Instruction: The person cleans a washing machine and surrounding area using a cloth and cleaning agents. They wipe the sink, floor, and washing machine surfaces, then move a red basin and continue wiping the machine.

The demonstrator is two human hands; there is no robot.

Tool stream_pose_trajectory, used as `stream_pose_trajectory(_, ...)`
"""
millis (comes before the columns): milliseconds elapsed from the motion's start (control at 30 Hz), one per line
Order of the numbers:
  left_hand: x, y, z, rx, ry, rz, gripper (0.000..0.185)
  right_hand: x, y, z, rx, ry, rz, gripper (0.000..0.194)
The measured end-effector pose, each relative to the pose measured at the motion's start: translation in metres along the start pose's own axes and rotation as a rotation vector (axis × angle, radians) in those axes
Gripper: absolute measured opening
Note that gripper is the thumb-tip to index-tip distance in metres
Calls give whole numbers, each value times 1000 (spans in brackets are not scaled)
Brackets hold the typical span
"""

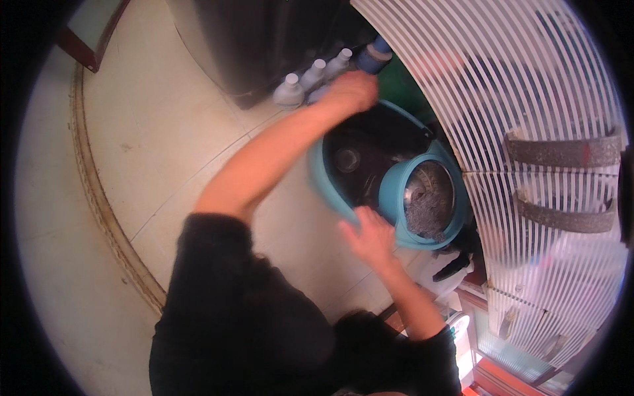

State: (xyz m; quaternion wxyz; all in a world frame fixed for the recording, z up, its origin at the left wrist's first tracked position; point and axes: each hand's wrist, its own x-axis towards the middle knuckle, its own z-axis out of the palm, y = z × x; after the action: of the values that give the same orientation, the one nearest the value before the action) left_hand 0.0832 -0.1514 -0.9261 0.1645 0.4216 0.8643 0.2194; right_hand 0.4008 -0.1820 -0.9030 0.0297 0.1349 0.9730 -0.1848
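A teal plastic mop bucket [327,185] stands on the tiled floor before me. Its dark interior shows a round disc at the bottom. In the spin basket [394,185] at its right end lies a grey mass of strands, like a mop head [426,218]. My left hand [354,91] is closed over the bucket's far rim, blurred, with its fingertips hidden. At the near rim, beside the basket, is my right hand [371,237], its fingers over the edge and its thumb apart; how firmly it grips is unclear.
White capped bottles [290,94] line up past my left hand, beside a large dark container [237,49]. A blue cylindrical thing [372,59] stands beyond them. A white slatted panel [488,148] with brown curved bands rises close on the right. Dark items [451,267] lie near the basket end.
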Motion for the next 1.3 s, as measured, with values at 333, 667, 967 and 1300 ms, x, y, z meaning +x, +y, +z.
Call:
stream_pose_trajectory(333, 52, 119, 98, 75, 154, 430, 32, -3, 8, 6, -64, 39, 27, 27)
stream_pose_trajectory(667, -98, -20, -17, -470, 272, -295, 40, 4, 20, 0, -66, 77, -80, 16)
stream_pose_trajectory(967, -211, 88, 122, -1208, 792, -195, 64, 42, 19, -1, 182, 134, 165, 41)
stream_pose_trajectory(1300, -106, -14, 128, -1329, 596, -254, 58, 69, -2, -8, 228, 117, 330, 54)
